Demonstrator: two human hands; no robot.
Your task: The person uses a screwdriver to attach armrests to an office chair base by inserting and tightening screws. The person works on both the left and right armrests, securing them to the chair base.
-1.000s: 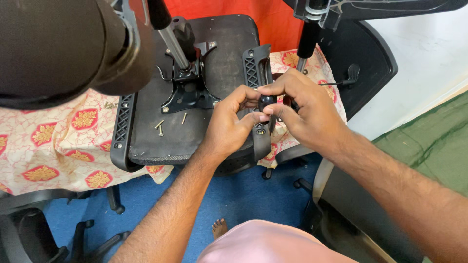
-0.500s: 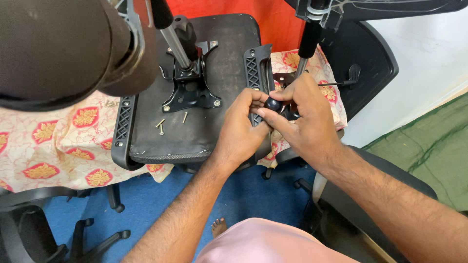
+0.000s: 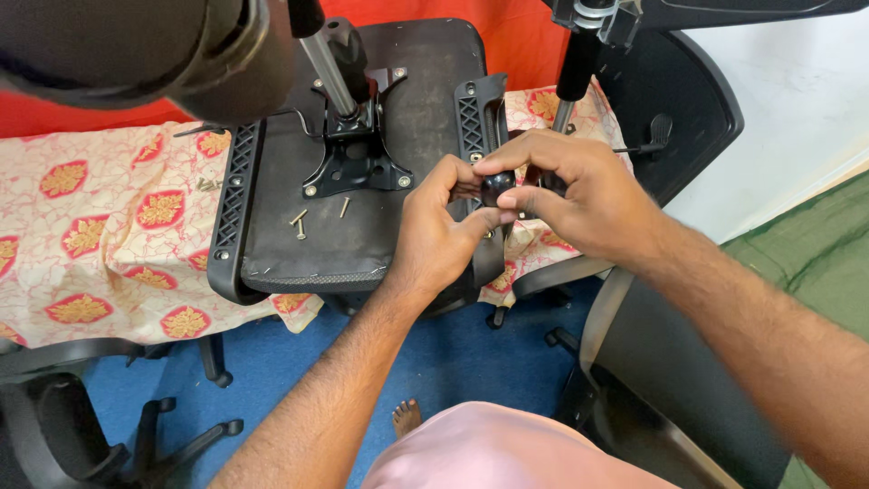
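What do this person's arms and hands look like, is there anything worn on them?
Both arms are bare right up to where they leave the picture: no sleeves show. The left hand and the right hand wear no gloves, and no ring, watch or bracelet is visible on either. The forearms have dark hair. The fingernails are short. Below, a pink garment covers the lap.

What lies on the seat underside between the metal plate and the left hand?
In the head view, loose screws lie on the seat underside, between the metal plate and the left hand.
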